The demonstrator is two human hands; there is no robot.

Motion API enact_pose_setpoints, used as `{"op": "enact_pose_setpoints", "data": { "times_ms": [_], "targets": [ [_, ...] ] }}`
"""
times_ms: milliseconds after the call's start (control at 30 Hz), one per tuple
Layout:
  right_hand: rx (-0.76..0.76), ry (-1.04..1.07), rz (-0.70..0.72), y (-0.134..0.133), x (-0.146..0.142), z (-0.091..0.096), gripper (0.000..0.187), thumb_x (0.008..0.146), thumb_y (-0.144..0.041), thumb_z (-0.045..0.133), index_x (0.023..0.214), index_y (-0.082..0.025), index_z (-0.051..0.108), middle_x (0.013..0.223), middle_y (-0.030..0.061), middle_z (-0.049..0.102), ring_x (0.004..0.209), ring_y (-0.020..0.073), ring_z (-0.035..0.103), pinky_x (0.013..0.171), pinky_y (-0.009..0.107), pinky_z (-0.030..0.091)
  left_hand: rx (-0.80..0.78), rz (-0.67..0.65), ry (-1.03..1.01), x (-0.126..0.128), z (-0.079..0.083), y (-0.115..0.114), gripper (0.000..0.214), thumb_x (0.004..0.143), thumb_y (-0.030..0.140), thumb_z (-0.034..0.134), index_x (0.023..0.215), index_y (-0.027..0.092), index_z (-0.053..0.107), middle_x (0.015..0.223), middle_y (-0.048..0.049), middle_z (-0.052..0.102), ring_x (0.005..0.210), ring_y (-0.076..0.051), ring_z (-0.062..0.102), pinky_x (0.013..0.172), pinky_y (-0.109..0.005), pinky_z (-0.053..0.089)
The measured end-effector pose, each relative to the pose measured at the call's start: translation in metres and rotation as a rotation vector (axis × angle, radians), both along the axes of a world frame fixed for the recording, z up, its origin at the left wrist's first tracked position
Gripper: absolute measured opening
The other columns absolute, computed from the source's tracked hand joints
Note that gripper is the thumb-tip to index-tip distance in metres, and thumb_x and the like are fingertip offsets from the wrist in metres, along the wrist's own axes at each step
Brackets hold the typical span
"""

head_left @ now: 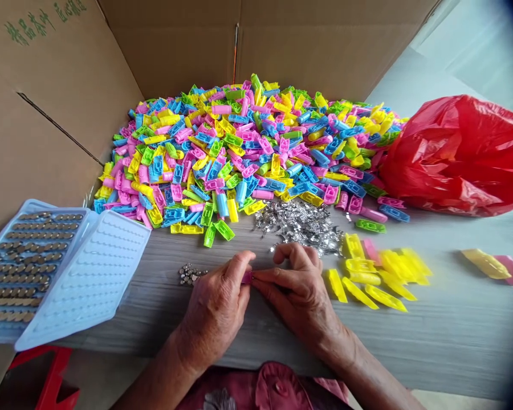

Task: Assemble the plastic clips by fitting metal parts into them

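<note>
My left hand (pixel 218 302) is closed, pinching a small pink plastic piece (pixel 247 277) between thumb and fingers above the table. The right hand (pixel 301 290) meets it from the other side, thumb and forefinger pressed together at the piece's right end. Whatever those right fingertips hold is too small to make out. Just beyond my right knuckles lies a heap of small shiny metal parts (pixel 308 228). Small round metal bits (pixel 190 273) lie beside my left hand. Several yellow plastic pieces (pixel 361 276) are spread right of my right hand.
A large mound of pink, blue, green and yellow plastic pieces (pixel 239 148) fills the back, against cardboard walls (pixel 303 51). On the left, a light blue tray (pixel 74 256) holds rows of metal discs. A red plastic bag (pixel 457 159) stands at right. Pink and yellow pieces (pixel 487 263) lie far right.
</note>
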State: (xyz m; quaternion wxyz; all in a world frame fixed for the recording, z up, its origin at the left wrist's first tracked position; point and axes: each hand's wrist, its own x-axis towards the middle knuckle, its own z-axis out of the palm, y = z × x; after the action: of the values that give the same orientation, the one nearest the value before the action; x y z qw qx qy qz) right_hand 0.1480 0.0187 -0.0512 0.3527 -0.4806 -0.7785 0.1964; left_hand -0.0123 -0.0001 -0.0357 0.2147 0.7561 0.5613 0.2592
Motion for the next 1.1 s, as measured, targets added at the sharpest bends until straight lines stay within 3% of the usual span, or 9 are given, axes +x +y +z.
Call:
{"op": "enact_pose_setpoints", "data": {
  "times_ms": [133, 233, 367, 700, 933, 1100],
  "targets": [
    [-0.007, -0.033, -0.004, -0.001, 0.002, 0.003, 0.017, 0.087, -0.024, 0.06, 0.084, -0.028, 0.076, 0.092, 0.0057, 0.046, 0.088, 0.0244, 0.044, 0.074, 0.042, 0.036, 0.046, 0.009, -0.024, 0.0, -0.001, -0.001, 0.027, 0.078, -0.002, 0.055, 0.095, 0.02, 0.056, 0.071, 0.0005, 0.07, 0.059, -0.015, 0.066, 0.055, -0.023, 0.05],
    [0.013, -0.049, -0.007, -0.002, 0.002, 0.003, 0.017, 0.087, -0.023, 0.06, 0.083, -0.028, 0.076, 0.092, 0.0057, 0.047, 0.088, 0.0236, 0.043, 0.074, 0.041, 0.036, 0.079, -0.016, -0.053, -0.002, -0.004, -0.001, 0.021, 0.082, 0.001, 0.054, 0.089, 0.02, 0.06, 0.074, -0.0011, 0.072, 0.066, -0.016, 0.07, 0.063, -0.024, 0.054],
    [0.107, -0.105, -0.027, -0.004, 0.0, 0.004, 0.018, 0.087, -0.022, 0.059, 0.085, -0.028, 0.075, 0.092, 0.0055, 0.049, 0.089, 0.0228, 0.044, 0.074, 0.039, 0.035, 0.145, -0.054, -0.099, -0.004, -0.008, 0.0, 0.02, 0.084, 0.002, 0.054, 0.089, 0.017, 0.065, 0.093, -0.0074, 0.076, 0.084, -0.017, 0.072, 0.077, -0.025, 0.057],
    [0.318, -0.423, 0.046, -0.004, 0.006, 0.012, 0.021, 0.092, -0.021, 0.054, 0.081, -0.026, 0.071, 0.087, 0.0061, 0.061, 0.089, 0.0228, 0.046, 0.076, 0.038, 0.03, 0.227, -0.078, -0.091, -0.005, -0.008, 0.0, 0.019, 0.086, 0.005, 0.053, 0.09, 0.014, 0.07, 0.092, -0.0109, 0.078, 0.085, -0.019, 0.073, 0.077, -0.028, 0.06],
    [0.379, -0.535, 0.2, -0.006, 0.015, 0.013, 0.02, 0.092, -0.019, 0.051, 0.104, -0.016, 0.067, 0.097, 0.0093, 0.067, 0.096, 0.0255, 0.046, 0.081, 0.04, 0.031, 0.27, -0.109, -0.039, -0.004, -0.006, -0.004, 0.019, 0.088, 0.007, 0.052, 0.091, 0.013, 0.071, 0.093, -0.012, 0.078, 0.088, -0.02, 0.073, 0.079, -0.029, 0.06],
    [0.413, -0.625, 0.28, -0.003, 0.017, 0.02, 0.024, 0.089, -0.012, 0.051, 0.107, -0.011, 0.066, 0.104, 0.0108, 0.066, 0.099, 0.0273, 0.045, 0.082, 0.043, 0.031, 0.298, -0.133, 0.012, -0.004, -0.007, -0.005, 0.02, 0.088, 0.007, 0.051, 0.093, 0.009, 0.07, 0.094, -0.0152, 0.077, 0.086, -0.023, 0.073, 0.079, -0.032, 0.061]
  ]
}}
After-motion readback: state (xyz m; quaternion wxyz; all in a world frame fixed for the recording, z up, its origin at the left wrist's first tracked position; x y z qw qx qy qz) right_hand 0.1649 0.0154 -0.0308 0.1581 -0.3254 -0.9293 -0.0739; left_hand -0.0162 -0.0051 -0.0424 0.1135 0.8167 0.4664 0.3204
